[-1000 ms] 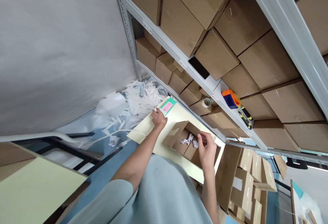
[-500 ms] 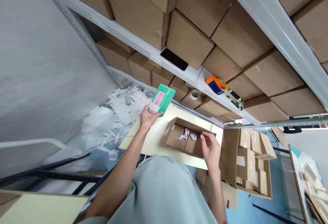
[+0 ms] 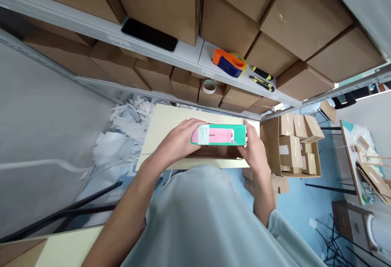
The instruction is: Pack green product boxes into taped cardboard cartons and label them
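A green retail box (image 3: 240, 135) with a pink device pictured on it and a white label is held level in front of me. My left hand (image 3: 185, 137) is closed on its left end, and my right hand (image 3: 254, 147) grips the right end. Right below it, an open cardboard box (image 3: 210, 153) rests on the pale yellow table (image 3: 171, 116). Its inside is mostly hidden by the green box and my hands.
Shelving ahead holds many cardboard boxes (image 3: 229, 18), a black phone-like slab (image 3: 149, 34), an orange and blue tape dispenser (image 3: 229, 62), utility knives (image 3: 262, 83) and a tape roll (image 3: 209, 86). Paper scraps (image 3: 131, 116) lie left. A large carton (image 3: 270, 149) with smaller boxes stands right.
The green box has moved right, over the open cardboard box, and turned lengthwise. My right hand has come up from the cardboard box and taken its right end. The view has swung right.
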`<action>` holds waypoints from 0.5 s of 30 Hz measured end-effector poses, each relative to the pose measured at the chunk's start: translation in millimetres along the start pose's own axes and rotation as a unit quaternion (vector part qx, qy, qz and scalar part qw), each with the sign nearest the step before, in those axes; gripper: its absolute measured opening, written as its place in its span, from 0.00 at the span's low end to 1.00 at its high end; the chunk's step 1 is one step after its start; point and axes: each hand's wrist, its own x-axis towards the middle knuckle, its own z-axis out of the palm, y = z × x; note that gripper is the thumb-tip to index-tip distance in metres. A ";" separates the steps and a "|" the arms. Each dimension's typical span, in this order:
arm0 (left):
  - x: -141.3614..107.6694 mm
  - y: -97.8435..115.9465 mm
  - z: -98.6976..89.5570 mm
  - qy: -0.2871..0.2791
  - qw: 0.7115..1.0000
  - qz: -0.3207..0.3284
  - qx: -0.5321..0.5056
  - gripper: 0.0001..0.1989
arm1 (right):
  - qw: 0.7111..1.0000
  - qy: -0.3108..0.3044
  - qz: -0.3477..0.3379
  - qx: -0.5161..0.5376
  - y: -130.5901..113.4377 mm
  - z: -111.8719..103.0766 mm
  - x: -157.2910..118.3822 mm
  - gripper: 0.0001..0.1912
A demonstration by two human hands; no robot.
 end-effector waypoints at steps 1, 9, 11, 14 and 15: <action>-0.9 -1.3 9.7 -0.021 1.000 -0.003 0.005 0.27 | 0.999 -0.031 0.018 -0.015 7.5 5.6 -4.8 0.45; 5.5 -57.2 79.5 -0.149 0.978 -0.052 0.140 0.30 | 0.954 -0.242 0.088 -0.155 44.0 80.4 2.3 0.28; 15.5 -69.5 93.1 -0.184 0.958 -0.082 0.206 0.31 | 0.938 -0.276 0.081 -0.196 49.1 99.4 21.3 0.31; 34.0 -78.5 112.4 -0.234 0.925 -0.117 0.276 0.30 | 0.911 -0.322 0.086 -0.242 54.8 127.0 50.9 0.35; 40.1 -80.1 118.9 -0.242 0.920 -0.119 0.283 0.31 | 0.906 -0.332 0.087 -0.247 56.0 136.0 59.7 0.34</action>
